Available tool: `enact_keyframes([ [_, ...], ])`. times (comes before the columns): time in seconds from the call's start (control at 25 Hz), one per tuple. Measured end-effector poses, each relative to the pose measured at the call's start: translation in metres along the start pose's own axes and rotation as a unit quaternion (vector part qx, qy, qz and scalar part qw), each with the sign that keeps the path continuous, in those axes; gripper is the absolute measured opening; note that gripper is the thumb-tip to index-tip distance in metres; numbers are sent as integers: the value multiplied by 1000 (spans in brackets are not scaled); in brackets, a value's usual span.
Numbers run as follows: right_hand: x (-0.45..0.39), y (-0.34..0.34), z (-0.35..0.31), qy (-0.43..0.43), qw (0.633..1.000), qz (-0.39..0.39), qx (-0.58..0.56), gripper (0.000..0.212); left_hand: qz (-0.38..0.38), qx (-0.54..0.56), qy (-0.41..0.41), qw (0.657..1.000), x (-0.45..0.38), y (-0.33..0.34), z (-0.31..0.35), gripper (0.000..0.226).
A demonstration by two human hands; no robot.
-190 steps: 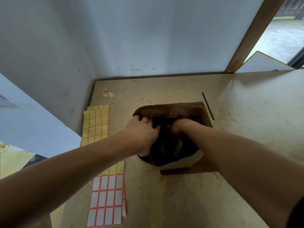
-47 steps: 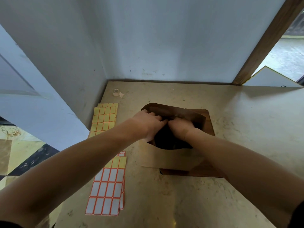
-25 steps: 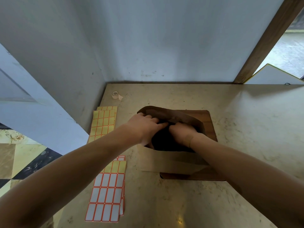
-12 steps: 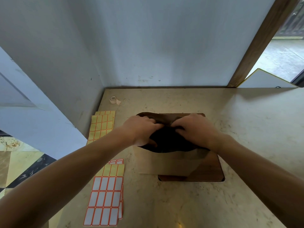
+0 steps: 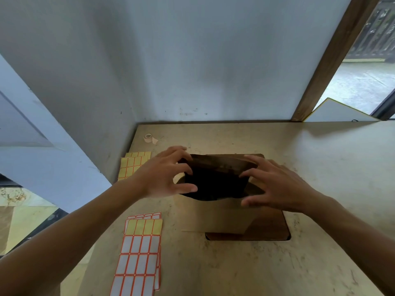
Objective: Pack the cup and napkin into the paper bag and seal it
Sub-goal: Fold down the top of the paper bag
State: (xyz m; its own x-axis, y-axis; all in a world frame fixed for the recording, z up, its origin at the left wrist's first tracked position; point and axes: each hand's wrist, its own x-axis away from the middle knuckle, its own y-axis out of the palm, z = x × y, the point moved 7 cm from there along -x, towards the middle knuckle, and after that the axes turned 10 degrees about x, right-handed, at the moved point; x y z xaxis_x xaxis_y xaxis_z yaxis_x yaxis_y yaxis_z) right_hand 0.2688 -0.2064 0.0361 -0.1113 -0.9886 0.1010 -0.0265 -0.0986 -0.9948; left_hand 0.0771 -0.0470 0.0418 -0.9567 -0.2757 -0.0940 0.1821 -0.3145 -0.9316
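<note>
Paper bag (image 5: 215, 212) between both hands — left hand (image 5: 164, 178), right hand (image 5: 275, 189), fingers spread

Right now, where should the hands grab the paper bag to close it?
Probably the top rim of the paper bag, at its two ends, coming from each side. The bag stands open, its dark mouth facing up. The left hand and right hand hover open on either side. A grip on the near and far edges could pinch the rim flat for folding.
</note>
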Motion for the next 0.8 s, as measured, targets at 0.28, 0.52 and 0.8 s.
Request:
enact_keyframes([
  [0.28, -3, 5, 1, -8, 998, 42, -45, 67, -86, 98, -92, 987, 18, 18, -21, 64],
  [0.52, -3, 11, 6, 12, 994, 73, -81, 33, -18, 103, -53, 993, 14, 8, -11, 38],
  [0.8, -6, 27, 8, 31, 982, 75, -173, 38, 8, 124, -45, 991, 9, 18, -9, 20],
])
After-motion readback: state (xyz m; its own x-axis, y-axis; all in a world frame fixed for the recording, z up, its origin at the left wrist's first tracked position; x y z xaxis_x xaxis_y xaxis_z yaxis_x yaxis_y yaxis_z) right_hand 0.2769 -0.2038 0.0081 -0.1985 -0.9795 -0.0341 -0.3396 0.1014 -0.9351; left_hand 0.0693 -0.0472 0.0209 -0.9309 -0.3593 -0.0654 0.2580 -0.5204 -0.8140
